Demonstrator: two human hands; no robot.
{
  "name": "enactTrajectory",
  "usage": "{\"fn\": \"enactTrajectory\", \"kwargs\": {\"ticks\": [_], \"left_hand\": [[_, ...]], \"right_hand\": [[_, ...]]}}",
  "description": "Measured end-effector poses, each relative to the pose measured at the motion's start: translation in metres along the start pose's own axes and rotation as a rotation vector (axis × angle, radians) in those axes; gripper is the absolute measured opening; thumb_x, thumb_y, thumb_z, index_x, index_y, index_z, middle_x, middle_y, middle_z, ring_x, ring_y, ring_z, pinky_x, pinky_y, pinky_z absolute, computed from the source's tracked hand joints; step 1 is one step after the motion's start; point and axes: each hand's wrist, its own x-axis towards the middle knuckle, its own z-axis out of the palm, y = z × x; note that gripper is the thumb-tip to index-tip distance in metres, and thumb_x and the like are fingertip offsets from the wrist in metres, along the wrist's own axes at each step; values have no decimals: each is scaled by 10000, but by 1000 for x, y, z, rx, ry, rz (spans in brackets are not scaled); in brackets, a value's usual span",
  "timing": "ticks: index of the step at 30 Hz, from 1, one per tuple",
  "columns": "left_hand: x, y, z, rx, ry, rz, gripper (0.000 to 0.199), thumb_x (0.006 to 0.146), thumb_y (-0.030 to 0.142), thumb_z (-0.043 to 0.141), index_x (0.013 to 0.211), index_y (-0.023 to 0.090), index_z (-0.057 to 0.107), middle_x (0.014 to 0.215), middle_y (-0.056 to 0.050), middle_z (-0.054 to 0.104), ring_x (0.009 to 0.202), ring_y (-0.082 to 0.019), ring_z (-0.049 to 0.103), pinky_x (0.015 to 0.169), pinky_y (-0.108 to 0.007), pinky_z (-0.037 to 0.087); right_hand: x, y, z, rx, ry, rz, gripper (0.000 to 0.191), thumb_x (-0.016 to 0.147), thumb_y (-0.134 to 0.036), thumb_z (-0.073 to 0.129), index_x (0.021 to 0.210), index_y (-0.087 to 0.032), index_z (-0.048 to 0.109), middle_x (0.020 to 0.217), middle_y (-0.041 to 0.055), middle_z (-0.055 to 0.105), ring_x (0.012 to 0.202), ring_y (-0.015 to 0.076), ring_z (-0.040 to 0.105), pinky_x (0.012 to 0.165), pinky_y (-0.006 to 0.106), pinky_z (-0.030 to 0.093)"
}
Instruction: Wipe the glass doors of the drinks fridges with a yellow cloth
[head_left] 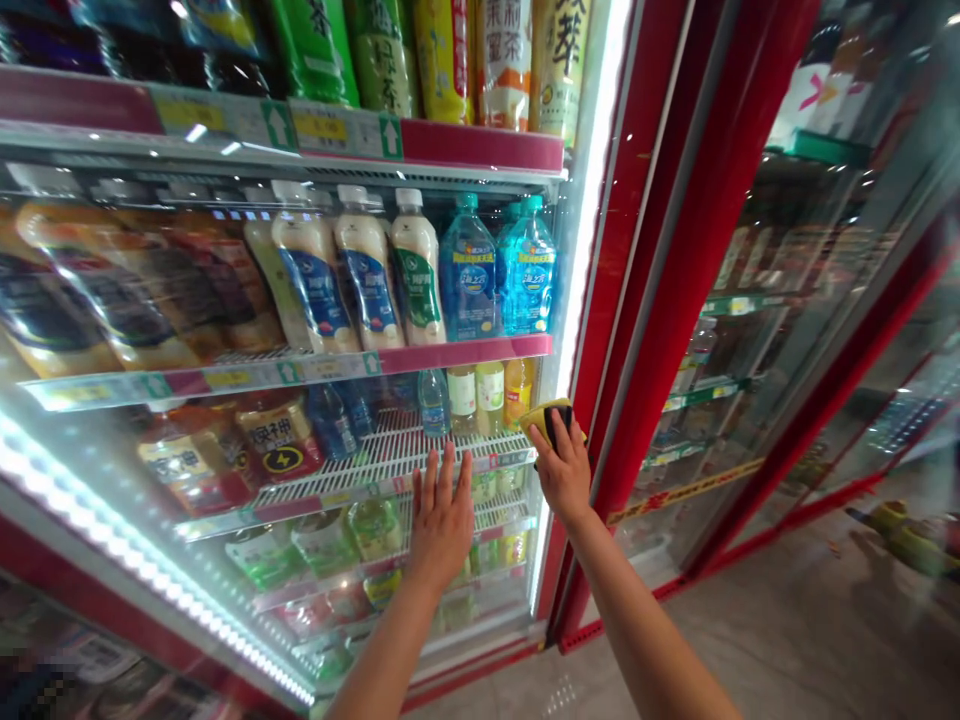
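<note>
Sponge (551, 418) in right hand (562, 470), left hand (442, 520) on fridge glass (390, 470), bottles (469, 270) behind

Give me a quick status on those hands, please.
Right hand: yellow cloth held to the fridge's glass door. Left hand: open, flat at the glass. Drink bottles behind the door.

Yellow pad (546, 416) under right hand (561, 472): mostly hidden by fingers; cloth or sponge, cannot tell. Left hand (442, 520) covers part of lower-shelf bottles (373, 528). Both forearms (382, 670) cut off by bottom edge. Top-shelf bottles (442, 60) cut off by upper edge. Shelf price tags (319, 128) too small to read. Packets (75, 660) in bottom-left corner blurred. Yellow-green object (904, 540) above floor (750, 640) at right edge: blurred, cut off, kind unclear.
</note>
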Motion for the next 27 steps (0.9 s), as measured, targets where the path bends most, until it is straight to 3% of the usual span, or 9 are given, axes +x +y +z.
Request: {"fn": "enactTrajectory", "kwargs": {"ticks": [3,7,14,21,23,27], "left_hand": [[0,9,7,-3,-4,10,872,956,178,560,1661,241,50,1735,-109,129,1611,-314,84,1290,-574,226],[-4,14,14,-11,-31,27,895,938,166,569,1660,252,49,1736,-104,121,1607,-319,108,1295,-580,211],[2,28,19,-11,-11,19,887,945,163,559,1661,236,42,1732,-101,146,1606,-310,121,1296,-569,229],[-13,32,21,3,-67,34,848,954,168,543,1663,211,80,1725,-93,192,1614,-275,79,1319,-527,144],[-17,28,22,3,-72,34,852,954,173,545,1663,216,74,1722,-94,205,1614,-265,78,1322,-523,115],[-21,26,24,1,-96,11,857,954,193,553,1662,223,71,1720,-98,209,1612,-272,101,1322,-530,110]], "right_hand": [[-28,15,0,-21,19,100,855,908,-6,501,1621,-420,276,1750,17,86,1583,360,215,1148,584,462],[-72,16,4,0,-60,158,904,890,19,479,1643,-393,194,1747,63,53,1574,390,227,1107,618,488],[-30,39,2,5,-45,102,843,918,-46,496,1632,-418,244,1757,34,63,1579,382,219,1165,635,424],[-92,30,2,-10,-127,64,853,887,-2,517,1615,-395,311,1750,46,85,1577,389,219,1145,623,460],[-82,33,-3,12,-127,45,851,889,5,502,1607,-414,318,1749,30,95,1577,376,225,1159,623,443],[-36,38,-6,32,-73,51,857,918,-26,499,1622,-447,247,1757,16,55,1586,382,189,1188,657,382]]}}
